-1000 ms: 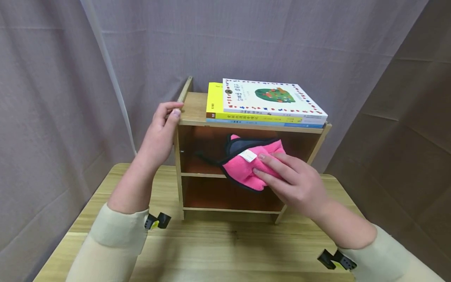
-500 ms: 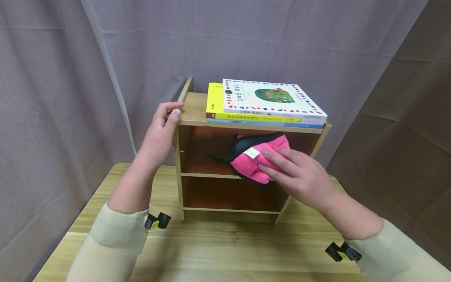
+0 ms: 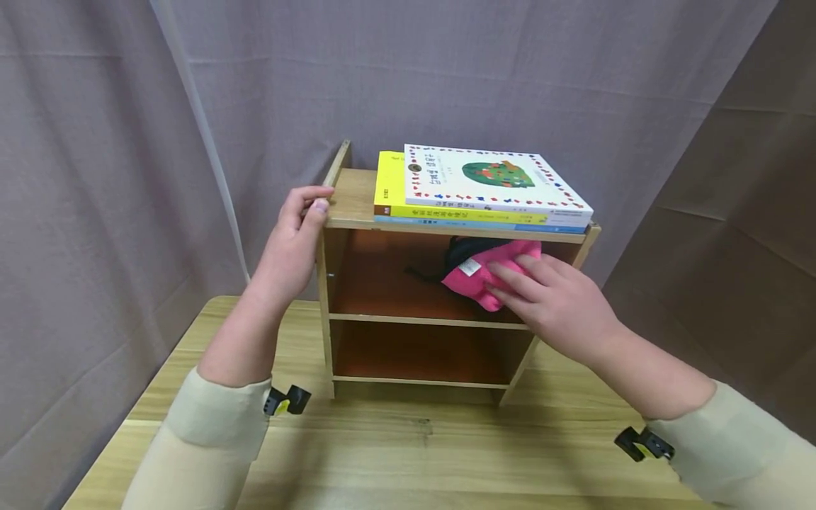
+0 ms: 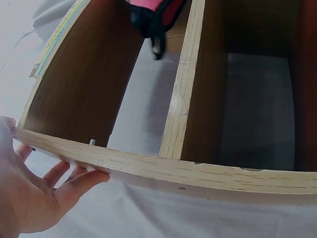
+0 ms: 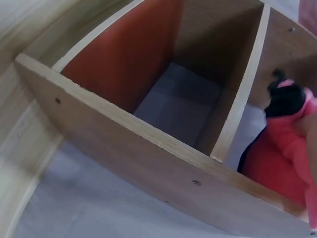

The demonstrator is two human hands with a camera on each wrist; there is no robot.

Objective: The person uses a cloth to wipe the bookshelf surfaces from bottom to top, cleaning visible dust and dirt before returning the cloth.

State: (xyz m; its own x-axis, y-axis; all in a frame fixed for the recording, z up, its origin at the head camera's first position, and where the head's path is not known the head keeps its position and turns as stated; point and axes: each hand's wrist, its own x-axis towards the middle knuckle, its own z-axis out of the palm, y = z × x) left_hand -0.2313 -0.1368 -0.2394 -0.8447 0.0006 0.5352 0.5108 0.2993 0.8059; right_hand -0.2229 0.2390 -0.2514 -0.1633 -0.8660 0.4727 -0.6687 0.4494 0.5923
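A small wooden shelf unit (image 3: pixel 421 320) stands on the table, with two open compartments facing the camera. My left hand (image 3: pixel 288 244) rests on its upper left corner, fingers over the top edge; in the left wrist view the hand (image 4: pixel 34 193) lies along the outer side panel. My right hand (image 3: pixel 561 301) holds a pink cloth (image 3: pixel 474 280) with black edging and a white tag, partly inside the upper compartment at its right side. The same pink cloth (image 5: pixel 277 163) shows at the right of the right wrist view. Its far part is shaded under the top board.
Several stacked books (image 3: pixel 497 180), white, yellow and blue, lie on the shelf's top board. The wooden table (image 3: pixel 395 453) extends in front and to both sides. Grey curtains (image 3: pixel 446 71) hang close behind and at the left; a darker one (image 3: pixel 720 234) is at the right.
My right hand has moved right, slightly up and deeper toward the upper compartment, taking the pink cloth with it. My left hand has stayed on the shelf's corner.
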